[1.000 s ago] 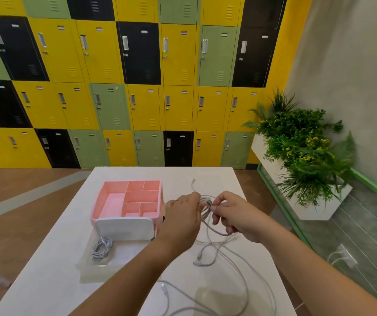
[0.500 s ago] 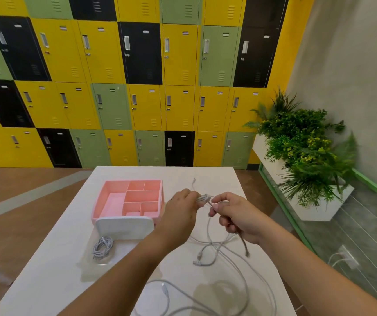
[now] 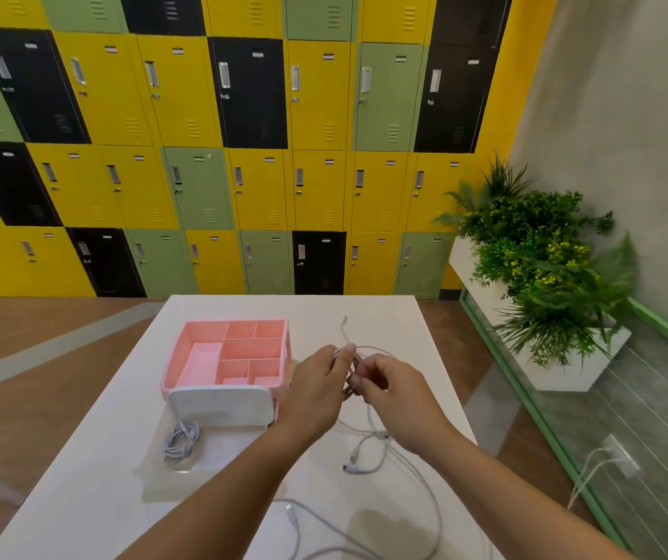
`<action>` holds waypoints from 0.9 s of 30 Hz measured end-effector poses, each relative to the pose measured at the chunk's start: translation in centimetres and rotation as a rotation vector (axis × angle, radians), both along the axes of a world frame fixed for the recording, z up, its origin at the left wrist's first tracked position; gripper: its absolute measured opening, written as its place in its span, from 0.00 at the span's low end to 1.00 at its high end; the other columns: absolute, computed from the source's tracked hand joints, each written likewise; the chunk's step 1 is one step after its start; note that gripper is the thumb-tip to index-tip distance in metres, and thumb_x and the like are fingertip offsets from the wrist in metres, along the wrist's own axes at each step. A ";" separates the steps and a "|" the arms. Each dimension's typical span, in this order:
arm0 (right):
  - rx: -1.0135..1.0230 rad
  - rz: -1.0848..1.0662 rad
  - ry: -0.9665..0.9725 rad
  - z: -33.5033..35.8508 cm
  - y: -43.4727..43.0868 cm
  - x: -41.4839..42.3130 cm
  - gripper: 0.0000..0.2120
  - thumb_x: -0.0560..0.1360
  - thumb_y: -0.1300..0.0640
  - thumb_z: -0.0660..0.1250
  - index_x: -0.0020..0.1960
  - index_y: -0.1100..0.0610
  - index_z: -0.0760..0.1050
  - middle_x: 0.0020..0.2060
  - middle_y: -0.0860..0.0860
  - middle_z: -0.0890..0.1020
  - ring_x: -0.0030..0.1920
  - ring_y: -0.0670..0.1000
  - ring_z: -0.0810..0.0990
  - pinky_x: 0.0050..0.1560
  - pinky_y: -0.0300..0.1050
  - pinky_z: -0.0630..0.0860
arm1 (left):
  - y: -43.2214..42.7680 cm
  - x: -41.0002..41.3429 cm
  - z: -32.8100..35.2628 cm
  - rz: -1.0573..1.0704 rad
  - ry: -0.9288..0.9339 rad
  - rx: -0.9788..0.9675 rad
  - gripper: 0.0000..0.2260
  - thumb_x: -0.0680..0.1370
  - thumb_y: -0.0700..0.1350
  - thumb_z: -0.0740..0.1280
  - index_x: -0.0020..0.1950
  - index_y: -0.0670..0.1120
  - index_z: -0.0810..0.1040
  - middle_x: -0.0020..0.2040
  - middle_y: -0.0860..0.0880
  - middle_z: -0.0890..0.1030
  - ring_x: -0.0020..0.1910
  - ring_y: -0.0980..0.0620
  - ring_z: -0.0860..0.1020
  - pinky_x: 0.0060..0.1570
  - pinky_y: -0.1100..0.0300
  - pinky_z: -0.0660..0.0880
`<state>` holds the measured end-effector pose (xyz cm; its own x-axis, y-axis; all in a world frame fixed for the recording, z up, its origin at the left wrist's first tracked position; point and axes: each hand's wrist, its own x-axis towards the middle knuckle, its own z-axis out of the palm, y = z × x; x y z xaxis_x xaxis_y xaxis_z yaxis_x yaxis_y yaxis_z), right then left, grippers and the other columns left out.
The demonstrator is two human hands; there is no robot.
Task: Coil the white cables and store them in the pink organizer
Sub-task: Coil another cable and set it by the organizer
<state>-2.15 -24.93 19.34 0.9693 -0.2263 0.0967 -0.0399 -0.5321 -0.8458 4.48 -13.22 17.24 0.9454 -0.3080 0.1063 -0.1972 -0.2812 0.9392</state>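
Observation:
A pink organizer [image 3: 187, 357] with several compartments stands at the table's left-middle, its white drawer [image 3: 219, 406] pulled out toward me. One coiled white cable [image 3: 181, 440] lies in that drawer's clear tray. Over the table's middle, my left hand [image 3: 316, 394] grips a partly wound white cable [image 3: 354, 357]. My right hand [image 3: 397, 392] pinches a strand of the same cable just beside the coil. Loose lengths of white cable [image 3: 368, 458] trail down across the tabletop toward me, with plugs showing.
The white table [image 3: 82, 499] has wooden floor to its left. A planter with green plants [image 3: 546, 268] stands to the right behind a green-edged glass barrier. Yellow, green and black lockers [image 3: 243, 155] fill the far wall.
My right hand has brought its strand back up against the coil in my left hand, adding a loop. The camera has tilted slightly down.

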 end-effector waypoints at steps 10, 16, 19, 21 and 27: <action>-0.010 0.015 -0.004 0.6 0.2 -0.4 0.06 0.79 0.60 0.63 0.43 0.56 0.73 0.43 0.48 0.83 0.41 0.43 0.77 0.44 0.39 0.73 | 0.4 0.5 0.7 0.043 -0.122 0.141 0.22 0.83 0.56 0.53 0.35 0.46 0.71 0.30 0.51 0.71 0.32 0.53 0.68 0.34 0.57 0.64; -0.186 0.011 -0.050 2.3 -1.3 0.3 0.06 0.79 0.59 0.64 0.43 0.55 0.74 0.41 0.46 0.79 0.43 0.44 0.75 0.41 0.35 0.70 | 0.9 0.5 2.0 -0.001 -0.107 0.057 0.18 0.83 0.55 0.55 0.39 0.49 0.76 0.30 0.52 0.72 0.30 0.54 0.69 0.36 0.55 0.69; -0.420 -0.044 -0.153 2.5 -1.8 0.5 0.05 0.78 0.57 0.65 0.44 0.52 0.76 0.45 0.45 0.75 0.49 0.47 0.69 0.49 0.42 0.69 | 0.9 0.2 2.7 -0.017 -0.098 -0.036 0.17 0.82 0.54 0.56 0.38 0.50 0.75 0.30 0.51 0.71 0.29 0.55 0.68 0.31 0.63 0.68; -0.393 -0.064 -0.181 2.3 -2.1 0.6 0.04 0.78 0.57 0.66 0.44 0.51 0.77 0.47 0.45 0.76 0.48 0.46 0.69 0.48 0.38 0.68 | 0.7 -0.1 3.0 -0.020 -0.058 -0.098 0.18 0.82 0.53 0.56 0.36 0.50 0.74 0.29 0.51 0.70 0.28 0.56 0.67 0.30 0.66 0.68; 0.246 -0.161 -0.146 1.0 -1.6 0.8 0.06 0.77 0.62 0.67 0.42 0.55 0.80 0.37 0.49 0.83 0.41 0.50 0.81 0.46 0.43 0.80 | -0.1 -0.7 2.8 -0.038 0.142 -0.290 0.21 0.82 0.57 0.56 0.29 0.55 0.72 0.26 0.56 0.66 0.29 0.54 0.64 0.35 0.55 0.64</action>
